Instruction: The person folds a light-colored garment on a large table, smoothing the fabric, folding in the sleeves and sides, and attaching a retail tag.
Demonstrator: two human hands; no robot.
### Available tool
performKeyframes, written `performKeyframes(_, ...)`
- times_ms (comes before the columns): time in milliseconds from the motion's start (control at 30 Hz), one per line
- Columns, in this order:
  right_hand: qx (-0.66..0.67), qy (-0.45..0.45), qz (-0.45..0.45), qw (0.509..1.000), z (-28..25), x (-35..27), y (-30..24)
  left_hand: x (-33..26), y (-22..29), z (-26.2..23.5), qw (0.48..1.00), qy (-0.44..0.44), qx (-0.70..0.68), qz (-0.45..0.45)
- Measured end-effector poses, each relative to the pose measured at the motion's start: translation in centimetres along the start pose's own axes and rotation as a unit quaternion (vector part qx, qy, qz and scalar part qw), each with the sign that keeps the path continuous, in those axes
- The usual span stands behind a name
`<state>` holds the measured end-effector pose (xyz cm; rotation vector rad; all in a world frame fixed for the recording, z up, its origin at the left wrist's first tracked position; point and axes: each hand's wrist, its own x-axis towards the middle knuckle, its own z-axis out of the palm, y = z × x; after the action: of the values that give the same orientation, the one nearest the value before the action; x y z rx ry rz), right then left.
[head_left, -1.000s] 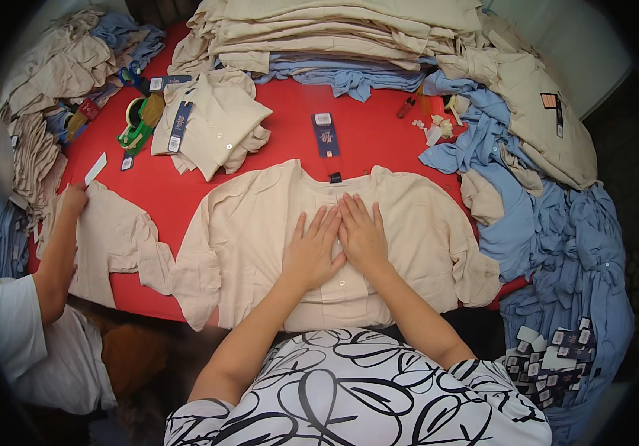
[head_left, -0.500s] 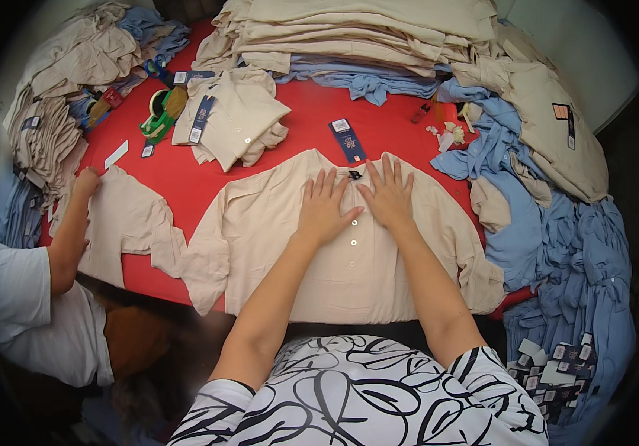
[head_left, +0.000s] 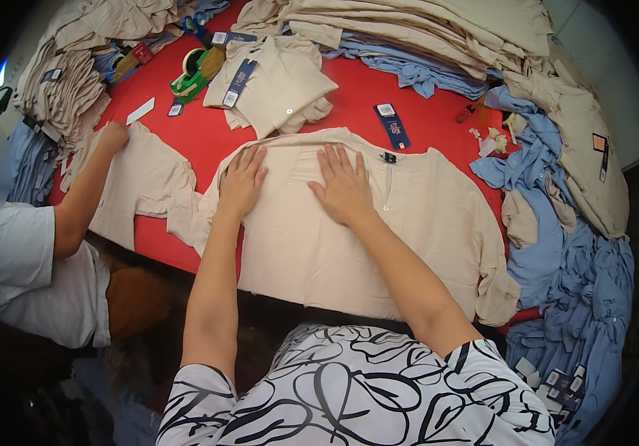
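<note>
Long navy card hang tag w/ white top patch [head_left: 392, 125] lay flat on the red desk [head_left: 200, 141], just above the spread beige shirt's collar. Small dark square neck label [head_left: 389, 157] sat inside that collar. Another navy hang tag [head_left: 240, 81] lay on the folded beige shirt at upper centre. White paper slip [head_left: 140, 111] lay on the desk upper left, a small white tag [head_left: 175, 110] near it. Orange-and-black tag [head_left: 601, 152] hung on the beige pile at right. Navy-and-white tags [head_left: 561, 379] clustered at lower right on blue cloth.
</note>
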<state>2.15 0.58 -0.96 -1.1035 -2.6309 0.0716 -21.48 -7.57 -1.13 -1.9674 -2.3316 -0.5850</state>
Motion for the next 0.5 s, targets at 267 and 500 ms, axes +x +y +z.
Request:
performKeyframes(267,0.044,-0.032,-0.009,0.998,-1.7,-1.3,-0.5,-11.4,2.5,-6.6,0.955,0.196,0.135,-0.179)
performKeyframes(500,0.116,0.003,-0.127,0.985,-2.1,-9.8,-5.9,-15.1,-1.6,-8.0,0.934,0.201,-0.13,-0.266)
